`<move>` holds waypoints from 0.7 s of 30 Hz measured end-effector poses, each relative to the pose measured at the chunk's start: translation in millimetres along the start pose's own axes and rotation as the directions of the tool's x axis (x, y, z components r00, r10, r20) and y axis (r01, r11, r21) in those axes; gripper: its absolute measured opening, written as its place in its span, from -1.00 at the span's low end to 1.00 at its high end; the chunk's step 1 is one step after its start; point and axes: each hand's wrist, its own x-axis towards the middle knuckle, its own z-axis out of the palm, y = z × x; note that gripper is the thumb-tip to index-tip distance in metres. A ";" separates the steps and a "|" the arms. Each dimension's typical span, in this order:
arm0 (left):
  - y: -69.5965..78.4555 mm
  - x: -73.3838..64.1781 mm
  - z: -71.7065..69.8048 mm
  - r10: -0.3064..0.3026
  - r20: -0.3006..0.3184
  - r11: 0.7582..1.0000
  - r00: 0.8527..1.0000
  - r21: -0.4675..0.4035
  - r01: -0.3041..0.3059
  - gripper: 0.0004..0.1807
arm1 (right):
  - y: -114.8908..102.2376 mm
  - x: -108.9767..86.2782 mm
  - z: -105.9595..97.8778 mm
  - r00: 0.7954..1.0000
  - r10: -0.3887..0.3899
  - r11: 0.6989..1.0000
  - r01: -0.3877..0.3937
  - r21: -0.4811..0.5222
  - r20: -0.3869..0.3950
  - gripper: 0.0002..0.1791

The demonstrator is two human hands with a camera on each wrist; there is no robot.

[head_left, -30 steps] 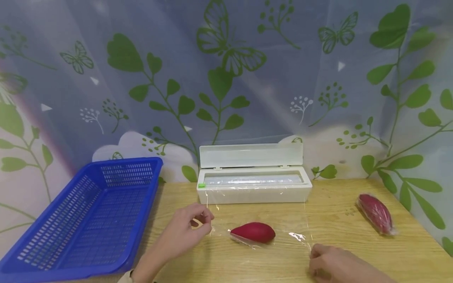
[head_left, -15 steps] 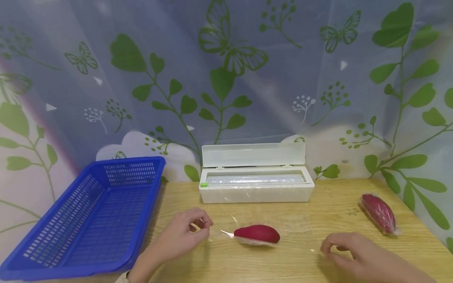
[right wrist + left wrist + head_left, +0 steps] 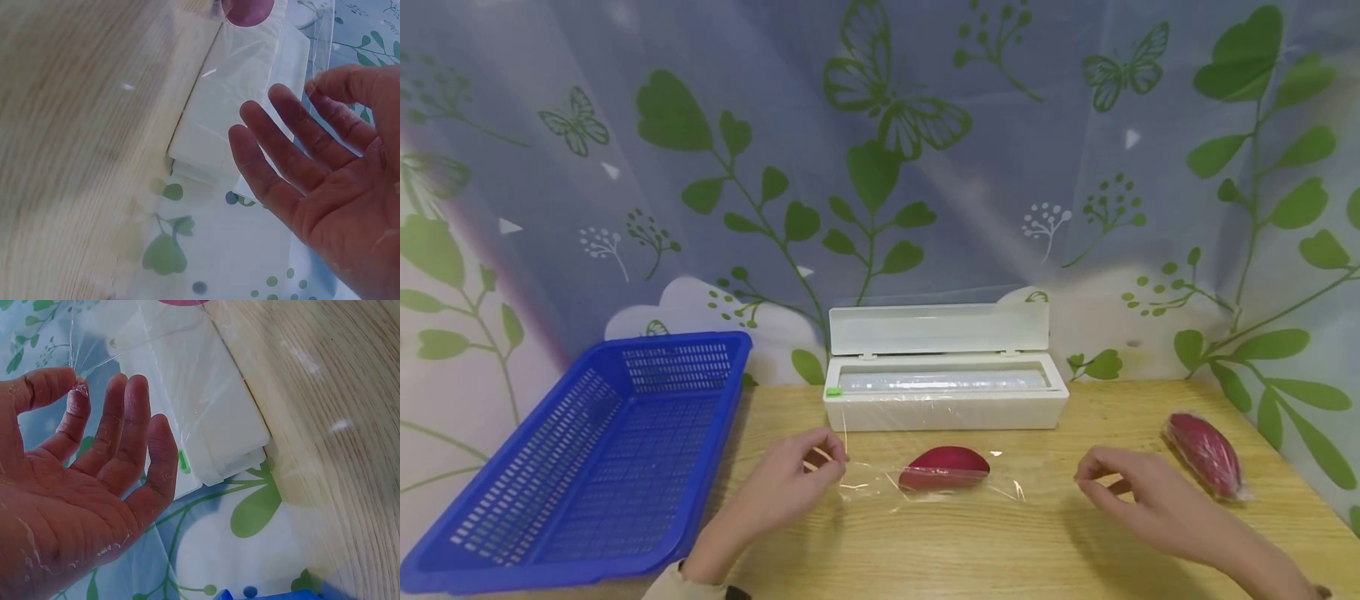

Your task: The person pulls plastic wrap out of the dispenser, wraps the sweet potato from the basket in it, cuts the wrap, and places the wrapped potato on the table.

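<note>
A dark red, oblong vegetable (image 3: 944,468), perhaps a sweet potato, sits on clear plastic wrap (image 3: 868,479), part of which passes across its front. My left hand (image 3: 786,483) pinches the wrap's left side between thumb and index finger; the left wrist view shows the film pulled into a point there, the other fingers loosely spread. On the opposite side, my right hand (image 3: 1150,500) pinches the wrap's right side the same way. Behind the vegetable stands a white wrap dispenser (image 3: 943,412), lid raised, a film roll (image 3: 940,381) inside.
A blue perforated basket (image 3: 617,467) stands at the left. At the right of the wooden table (image 3: 970,558) lies a second dark red vegetable (image 3: 1206,454), wrapped in film. A leaf-patterned cloth (image 3: 760,167) hangs behind.
My right hand moved right and then away from me, taking the wrap's right side along. The near part of the wrap has come up across the vegetable, which has shifted slightly toward the dispenser.
</note>
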 end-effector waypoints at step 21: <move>-17.8 35.9 8.6 -0.120 -0.148 0.992 0.982 0.022 0.124 -0.95 | 7.3 48.4 14.7 0.971 0.182 0.971 -0.202 -0.125 -0.154 -0.87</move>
